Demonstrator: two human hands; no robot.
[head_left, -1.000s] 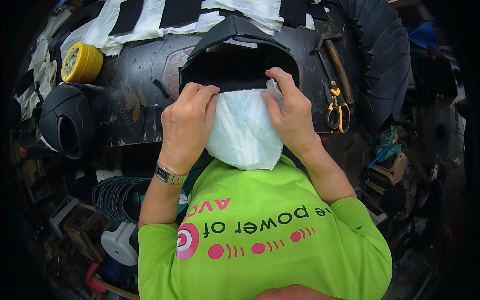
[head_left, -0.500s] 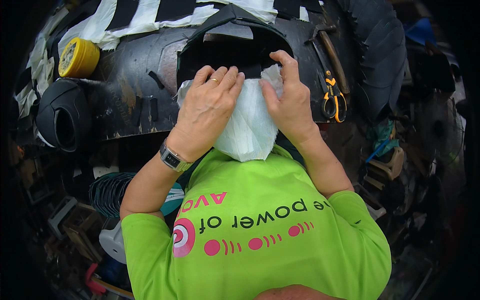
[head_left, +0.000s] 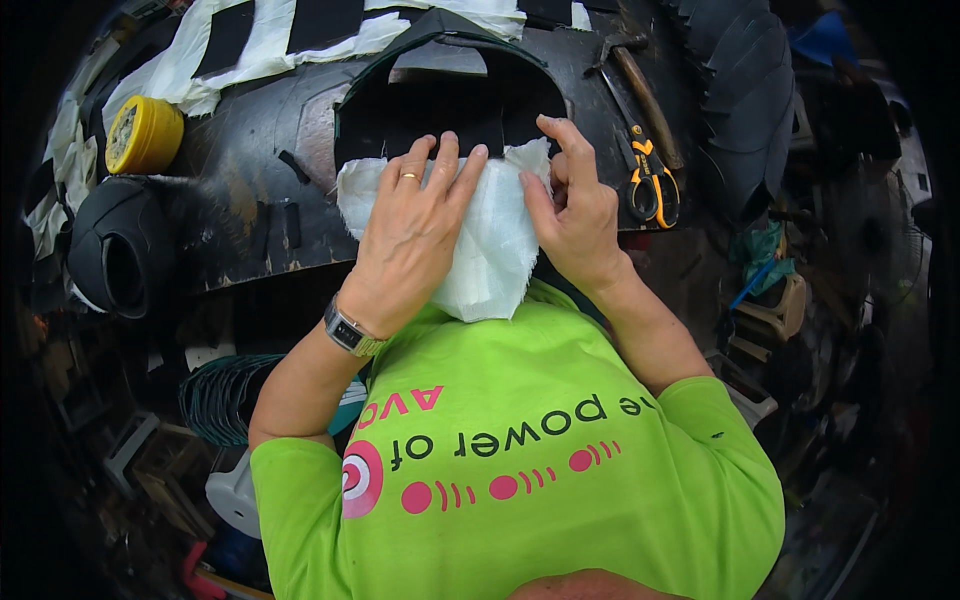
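left hand (head_left: 408, 232): pinch replaced by spread grip
white cloth (head_left: 492, 235): seemingly pressed now, frame centre
right hand (head_left: 583, 210): grip cannot be told

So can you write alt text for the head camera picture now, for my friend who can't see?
A person's left hand lies spread on a frayed white cloth, the right hand at its edge, before a curved black hollow shell. On the worn dark workbench are orange-and-black-handled scissors, a wooden-handled hammer and a round yellow tub.
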